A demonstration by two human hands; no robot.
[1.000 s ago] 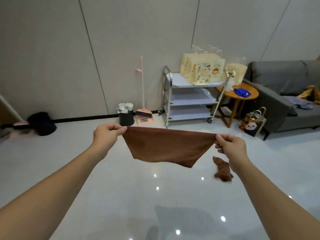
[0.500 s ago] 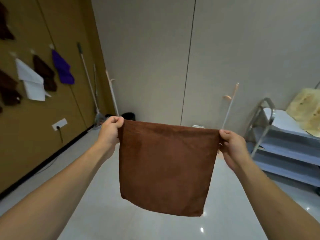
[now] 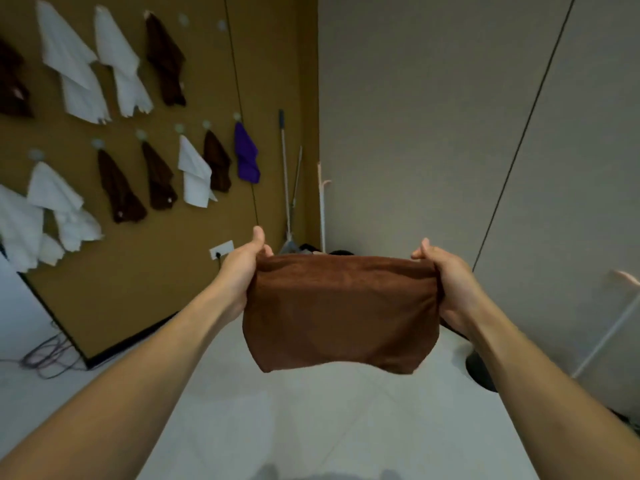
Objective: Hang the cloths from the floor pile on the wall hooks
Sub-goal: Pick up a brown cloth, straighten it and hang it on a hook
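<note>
Two hands hold one brown cloth (image 3: 341, 313) up in the air, in the middle of the view. The left hand (image 3: 242, 268) grips the cloth's left top corner, with its thumb sticking up and its fingers curled behind the fabric. The right hand (image 3: 446, 282) grips the right top corner in the same way, thumb on top. The cloth is pulled tight along its top edge and its lower part hangs down in a rounded, baggy shape above the pale floor (image 3: 294, 427). It touches nothing but the hands.

On the left is a tan wall (image 3: 156, 271) with rows of small round hooks. Many cloths hang there. In the top row are two white cloths (image 3: 93, 64) and a dark brown cloth (image 3: 166, 60), and two bare hooks (image 3: 221, 25) sit to the right of them. In the lower row hang a white cloth (image 3: 55, 202), two brown cloths (image 3: 119, 188), another white one (image 3: 194, 174), one more brown one (image 3: 216, 161), and a purple cloth (image 3: 246, 154) at the far right end. A white wall socket (image 3: 221, 249) sits low on this wall, just left of the left hand.

In the far corner some long-handled cleaning tools (image 3: 289, 181) lean against the wall. A grey wall (image 3: 433, 116) fills the right side. Some dark cables (image 3: 48, 355) lie on the floor at the near left.
</note>
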